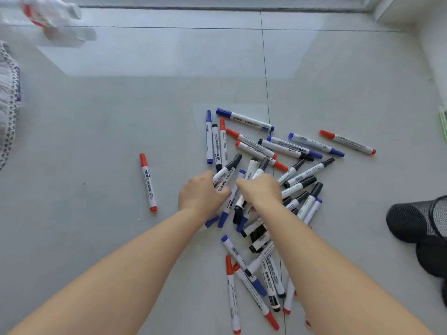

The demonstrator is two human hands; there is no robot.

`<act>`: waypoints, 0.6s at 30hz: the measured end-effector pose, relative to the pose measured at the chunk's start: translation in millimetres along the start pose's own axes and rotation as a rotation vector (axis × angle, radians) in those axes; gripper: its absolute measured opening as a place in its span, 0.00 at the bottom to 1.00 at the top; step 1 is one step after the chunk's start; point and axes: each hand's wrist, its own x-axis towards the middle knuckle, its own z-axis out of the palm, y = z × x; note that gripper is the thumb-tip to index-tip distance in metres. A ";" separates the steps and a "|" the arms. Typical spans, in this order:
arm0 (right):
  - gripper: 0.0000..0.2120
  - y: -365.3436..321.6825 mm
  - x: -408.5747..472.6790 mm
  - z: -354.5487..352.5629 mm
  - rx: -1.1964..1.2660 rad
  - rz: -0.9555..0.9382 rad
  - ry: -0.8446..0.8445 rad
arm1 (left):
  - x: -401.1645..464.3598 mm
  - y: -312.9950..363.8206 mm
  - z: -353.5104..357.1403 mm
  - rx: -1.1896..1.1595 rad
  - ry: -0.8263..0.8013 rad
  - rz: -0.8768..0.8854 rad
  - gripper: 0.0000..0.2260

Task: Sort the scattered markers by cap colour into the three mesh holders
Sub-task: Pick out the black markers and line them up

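A pile of several whiteboard markers (266, 180) with red, blue and black caps lies scattered on the grey tiled floor. One red-capped marker (148, 182) lies apart to the left. Another red one (347, 142) lies at the pile's far right. My left hand (202, 193) grips a black-capped marker (228, 169) in the pile's middle. My right hand (262, 189) is curled around another black-capped marker (260, 168) beside it. A black mesh holder (416, 220) lies on its side at the right edge, with more black mesh (433, 259) below it.
A plastic pack of bottles (48, 18) sits at the top left. Patterned cloth (8, 102) is at the left edge. A white wall base (433, 44) runs along the right, with a green object (442, 122) beside it.
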 end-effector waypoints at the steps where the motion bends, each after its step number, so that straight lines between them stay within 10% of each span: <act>1: 0.13 0.3 -0.5 -4.2 0.034 0.006 -0.020 | 0.6 -1.9 -1.8 -0.025 0.016 -0.015 0.10; 9: 0.13 9.7 13.4 -68.0 0.204 -0.117 0.096 | 34.5 7.2 -26.5 -0.267 0.179 -0.108 0.04; 18: 0.08 1.1 66.4 -106.3 -0.172 -0.400 0.124 | 59.9 5.8 -39.9 0.334 0.110 0.287 0.08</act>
